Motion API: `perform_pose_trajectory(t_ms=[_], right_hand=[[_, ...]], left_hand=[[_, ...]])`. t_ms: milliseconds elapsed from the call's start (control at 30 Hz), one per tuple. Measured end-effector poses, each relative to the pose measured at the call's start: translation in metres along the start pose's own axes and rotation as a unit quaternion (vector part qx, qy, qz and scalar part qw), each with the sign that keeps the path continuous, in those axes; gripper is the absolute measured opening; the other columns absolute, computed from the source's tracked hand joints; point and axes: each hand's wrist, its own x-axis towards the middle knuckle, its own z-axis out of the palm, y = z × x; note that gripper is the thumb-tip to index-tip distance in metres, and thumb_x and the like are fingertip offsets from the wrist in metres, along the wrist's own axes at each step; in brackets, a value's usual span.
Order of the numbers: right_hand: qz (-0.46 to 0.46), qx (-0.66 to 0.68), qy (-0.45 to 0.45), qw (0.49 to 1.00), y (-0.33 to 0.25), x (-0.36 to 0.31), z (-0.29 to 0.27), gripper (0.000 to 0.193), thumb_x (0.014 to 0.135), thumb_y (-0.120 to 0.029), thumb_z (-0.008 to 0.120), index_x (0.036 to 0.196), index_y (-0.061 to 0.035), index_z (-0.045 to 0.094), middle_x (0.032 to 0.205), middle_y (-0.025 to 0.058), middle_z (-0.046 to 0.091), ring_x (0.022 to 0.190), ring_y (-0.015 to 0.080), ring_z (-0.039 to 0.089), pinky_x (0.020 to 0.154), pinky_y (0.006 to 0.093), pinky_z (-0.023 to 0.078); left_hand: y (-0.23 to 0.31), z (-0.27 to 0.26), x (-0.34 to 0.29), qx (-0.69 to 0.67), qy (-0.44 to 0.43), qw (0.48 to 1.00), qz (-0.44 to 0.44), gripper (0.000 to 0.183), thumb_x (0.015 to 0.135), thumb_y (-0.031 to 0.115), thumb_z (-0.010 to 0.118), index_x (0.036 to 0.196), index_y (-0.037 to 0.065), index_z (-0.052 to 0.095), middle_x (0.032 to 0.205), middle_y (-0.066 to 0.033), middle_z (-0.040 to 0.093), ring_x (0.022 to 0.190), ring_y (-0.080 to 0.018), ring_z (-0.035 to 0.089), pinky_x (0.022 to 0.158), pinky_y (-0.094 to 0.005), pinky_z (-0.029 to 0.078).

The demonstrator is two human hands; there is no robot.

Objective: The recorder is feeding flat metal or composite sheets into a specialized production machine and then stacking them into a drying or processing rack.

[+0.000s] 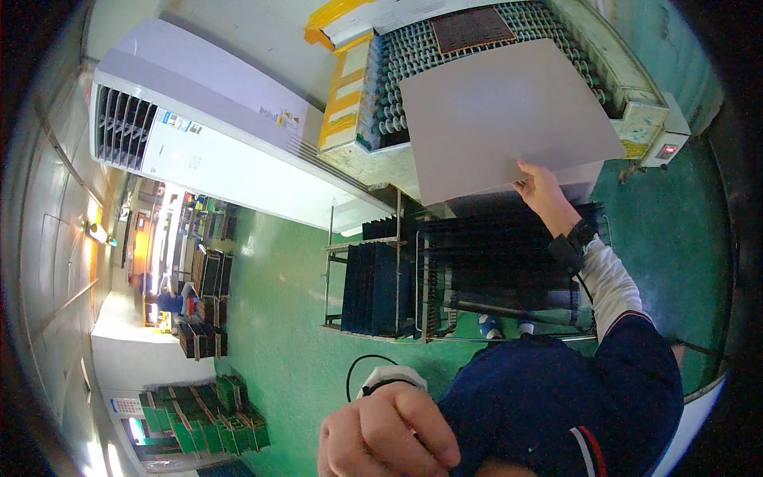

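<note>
My right hand (544,195) grips the near edge of a flat grey sheet (509,119), the thumb lying on its upper face and the fingers hidden beneath. This sheet is held over the near end of a roller conveyor (393,79), covering much of its rollers. A brown panel (474,30) rests on the rollers farther back. Close to the camera at the lower edge, my left hand (389,433) is curled into a fist, apart from the sheet, and nothing shows sticking out of it. Dark bands circle both wrists.
Below the conveyor stands a wire rack (429,318) packed with dark upright panels (509,254). Another rack of panels (371,286) is beside it. A long white air conditioner (230,143) lies to the left. Green panels (207,417) stand at lower left; a person (171,302) is far off.
</note>
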Motion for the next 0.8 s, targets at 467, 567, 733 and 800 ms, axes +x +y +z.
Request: perform_pose_trajectory(t_ms=[467,567,733,800], right_hand=[[0.018,0.035,0.047,0.998,-0.004,0.026,-0.003,0.022,0.097,-0.008,0.069,0.116,-0.0061,0.060,0.118,0.0084,0.067,0.111,0.0259,0.063,0.101,0.0444,0.050],[0.006,0.027,0.053,0.998,-0.011,0.030,-0.012,0.021,0.097,-0.008,0.069,0.115,-0.0067,0.060,0.117,0.0081,0.067,0.110,0.0258,0.063,0.101,0.0440,0.049],[-0.018,0.016,0.050,0.998,-0.006,0.039,-0.006,0.027,0.095,-0.008,0.071,0.120,-0.0052,0.060,0.113,0.0088,0.065,0.104,0.0264,0.062,0.089,0.0442,0.054],[-0.013,0.034,0.040,0.999,-0.004,0.039,0.000,0.027,0.096,-0.008,0.071,0.120,-0.0046,0.060,0.113,0.0088,0.065,0.105,0.0267,0.062,0.088,0.0442,0.055]], left_hand=[[-0.027,-0.004,0.002,-0.012,0.024,0.999,0.022,0.008,0.094,0.008,0.074,0.087,0.013,0.074,0.086,-0.0032,0.069,0.082,-0.0206,0.066,0.074,-0.0356,0.056],[-0.011,-0.021,0.008,-0.013,-0.046,0.997,-0.067,0.007,0.096,0.011,0.072,0.099,0.015,0.077,0.091,-0.0034,0.070,0.085,-0.0207,0.066,0.075,-0.0357,0.056],[0.000,-0.019,0.001,0.032,-0.054,0.994,-0.087,0.026,0.101,0.018,0.068,0.127,0.019,0.074,0.103,-0.0037,0.070,0.092,-0.0220,0.067,0.081,-0.0372,0.056],[0.002,-0.020,0.000,0.048,-0.064,0.992,-0.098,0.028,0.101,0.019,0.068,0.128,0.019,0.073,0.105,-0.0035,0.070,0.093,-0.0228,0.067,0.083,-0.0385,0.055]])
